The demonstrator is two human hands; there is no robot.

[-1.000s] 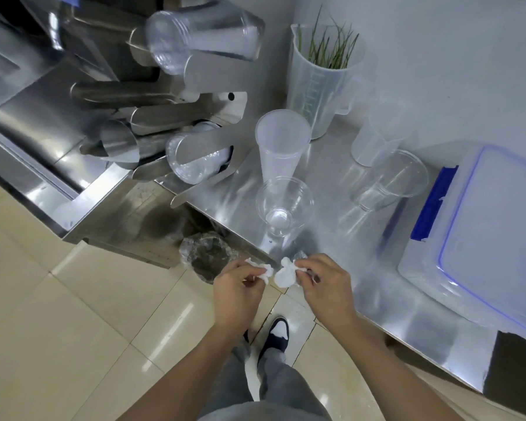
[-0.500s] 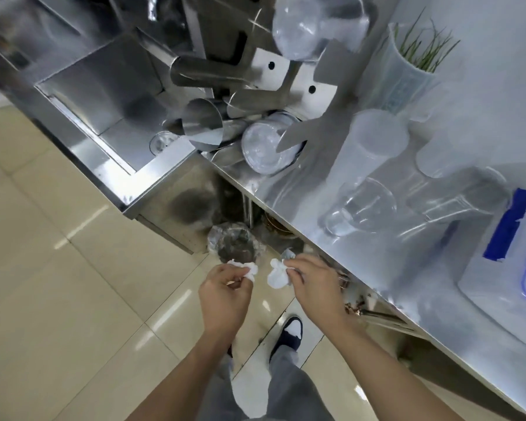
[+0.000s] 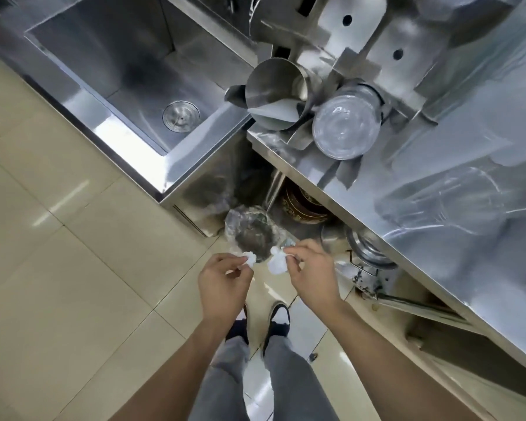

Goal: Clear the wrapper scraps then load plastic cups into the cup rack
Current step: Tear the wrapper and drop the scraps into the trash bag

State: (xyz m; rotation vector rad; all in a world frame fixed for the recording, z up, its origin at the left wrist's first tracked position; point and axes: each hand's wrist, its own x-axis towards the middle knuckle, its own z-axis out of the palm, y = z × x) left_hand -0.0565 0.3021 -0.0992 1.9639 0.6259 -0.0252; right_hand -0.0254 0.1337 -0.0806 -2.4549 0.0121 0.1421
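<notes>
My left hand (image 3: pixel 223 284) pinches a small white wrapper scrap (image 3: pixel 251 258). A larger crumpled white scrap (image 3: pixel 277 262) hangs from the fingertips of my right hand (image 3: pixel 312 276). Both scraps hover just at the near rim of a small bin lined with a clear bag (image 3: pixel 252 233), which stands on the floor below the counter edge. The steel cup rack (image 3: pixel 331 50) stands on the counter at the top, with a stack of clear plastic cups (image 3: pixel 345 129) lying in one tube, mouth toward me. More clear cups (image 3: pixel 456 202) lie blurred on the counter at right.
A steel sink (image 3: pixel 128 95) with a round drain sits at upper left. The steel counter (image 3: pixel 456 268) runs diagonally along the right, with pots and a dark patterned vessel (image 3: pixel 304 203) on the shelf beneath. Beige floor tiles (image 3: pixel 73 284) and my shoes are below.
My view has tilted down and left toward the floor. Both hands, still holding the scraps, have left the counter edge and now hang over the bin's rim.
</notes>
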